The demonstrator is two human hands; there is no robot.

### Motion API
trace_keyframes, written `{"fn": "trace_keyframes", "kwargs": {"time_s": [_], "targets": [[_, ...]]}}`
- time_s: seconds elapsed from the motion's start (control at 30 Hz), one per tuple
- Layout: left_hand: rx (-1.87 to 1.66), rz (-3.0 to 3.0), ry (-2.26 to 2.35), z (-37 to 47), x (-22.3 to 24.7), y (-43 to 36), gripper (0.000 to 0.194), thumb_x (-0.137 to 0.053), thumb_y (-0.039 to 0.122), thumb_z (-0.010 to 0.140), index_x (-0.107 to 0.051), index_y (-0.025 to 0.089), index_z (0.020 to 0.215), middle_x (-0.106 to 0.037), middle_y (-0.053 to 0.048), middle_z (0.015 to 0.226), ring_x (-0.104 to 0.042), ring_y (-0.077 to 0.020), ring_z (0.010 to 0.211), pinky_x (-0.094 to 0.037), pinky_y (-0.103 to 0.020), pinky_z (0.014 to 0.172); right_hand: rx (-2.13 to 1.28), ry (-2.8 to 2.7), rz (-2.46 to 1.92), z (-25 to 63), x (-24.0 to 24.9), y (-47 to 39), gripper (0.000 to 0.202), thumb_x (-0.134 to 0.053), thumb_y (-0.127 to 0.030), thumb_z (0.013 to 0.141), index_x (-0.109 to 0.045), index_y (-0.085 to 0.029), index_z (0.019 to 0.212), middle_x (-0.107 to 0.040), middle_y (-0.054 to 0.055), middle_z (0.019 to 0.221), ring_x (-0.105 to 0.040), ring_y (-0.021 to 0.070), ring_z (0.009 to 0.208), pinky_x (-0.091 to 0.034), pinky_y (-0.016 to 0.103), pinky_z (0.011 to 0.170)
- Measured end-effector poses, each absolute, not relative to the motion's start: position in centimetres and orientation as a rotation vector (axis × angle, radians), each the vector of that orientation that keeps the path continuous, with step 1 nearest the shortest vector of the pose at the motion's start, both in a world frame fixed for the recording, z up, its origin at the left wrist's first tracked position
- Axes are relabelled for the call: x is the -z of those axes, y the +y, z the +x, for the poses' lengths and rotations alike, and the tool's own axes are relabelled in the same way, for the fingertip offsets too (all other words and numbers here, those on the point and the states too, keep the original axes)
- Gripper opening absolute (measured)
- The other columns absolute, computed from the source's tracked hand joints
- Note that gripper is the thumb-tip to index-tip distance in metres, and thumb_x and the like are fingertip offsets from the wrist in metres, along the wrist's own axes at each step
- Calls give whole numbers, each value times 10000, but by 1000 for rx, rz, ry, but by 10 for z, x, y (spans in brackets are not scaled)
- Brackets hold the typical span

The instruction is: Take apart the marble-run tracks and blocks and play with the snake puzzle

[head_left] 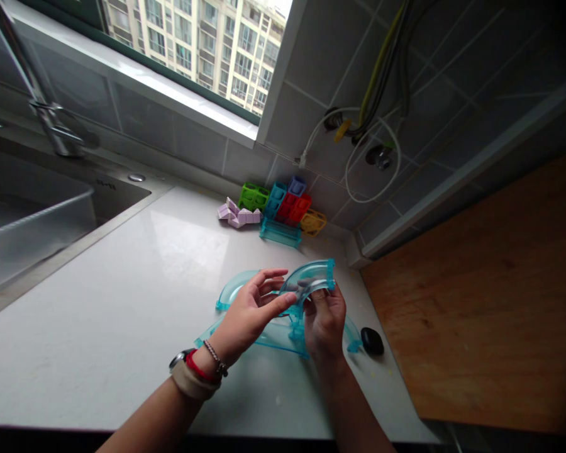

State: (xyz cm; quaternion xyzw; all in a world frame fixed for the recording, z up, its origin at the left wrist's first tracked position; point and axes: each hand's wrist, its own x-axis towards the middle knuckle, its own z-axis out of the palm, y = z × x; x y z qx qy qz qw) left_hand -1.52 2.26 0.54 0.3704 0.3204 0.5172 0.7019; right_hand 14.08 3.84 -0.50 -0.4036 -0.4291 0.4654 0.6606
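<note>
A curved, clear teal plastic piece (311,272) is held above the white counter. My right hand (326,314) grips it from the right side, fingers wrapped at its lower edge. My left hand (259,301) is at the piece's left end, thumb and fingertips around it with a gap between them; whether it bears the piece is hard to tell. Beneath and beside my hands lie more teal pieces: a curved one (231,288) to the left, a long one (276,336) below, and another curved one (353,333) at the right, partly hidden by my right hand.
Colourful plastic blocks (290,204) stand at the wall, with a flat teal piece (280,233) before them and lilac pieces (238,215) on their left. A black rounded object (372,341) lies right. The sink (155,189) is left; a wooden panel (476,302) borders the counter's right.
</note>
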Motion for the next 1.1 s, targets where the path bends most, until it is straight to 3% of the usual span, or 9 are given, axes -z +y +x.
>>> {"fn": "trace_keyframes", "kwargs": {"time_s": [0.13,0.4,0.73,0.9,1.1], "targets": [[-1178,808,744,-15,-6,23,607,-838,439,837,-595,190,1334,-664,-140,1313,-699,-268,1085,-589,-363,840,-1105,-986,-887,139,5,37,211,-792,-333,842,-617,-217,863,-644,-26,739,-574,113,588,-464,234,552],[-1252,855,773,-15,-4,26,513,-834,400,838,-636,154,1241,-725,-128,1211,-695,-248,1071,-548,-368,924,-1148,-987,-864,136,4,35,218,-847,-309,753,-671,-216,841,-630,-28,740,-544,108,598,-447,219,532],[-1291,833,787,-14,-5,24,419,-825,405,851,-658,160,1147,-719,-98,1135,-671,-203,979,-543,-314,840,-1222,-1036,-891,137,6,35,191,-828,-298,763,-732,-217,906,-711,24,835,-611,168,704,-518,302,653],[-1355,770,749,-13,-4,25,377,-791,431,887,-628,171,1105,-717,-66,1052,-656,-164,910,-519,-275,795,-1197,-1129,-939,138,8,36,170,-822,-329,818,-744,-214,915,-716,23,847,-589,151,712,-507,294,694],[-1352,729,701,-13,-8,24,433,-756,494,905,-588,180,1152,-699,-68,1084,-678,-175,940,-546,-303,845,-1067,-1395,-1051,148,-7,42,218,-760,-410,909,-730,-199,861,-670,16,771,-592,163,703,-499,302,687]]}}
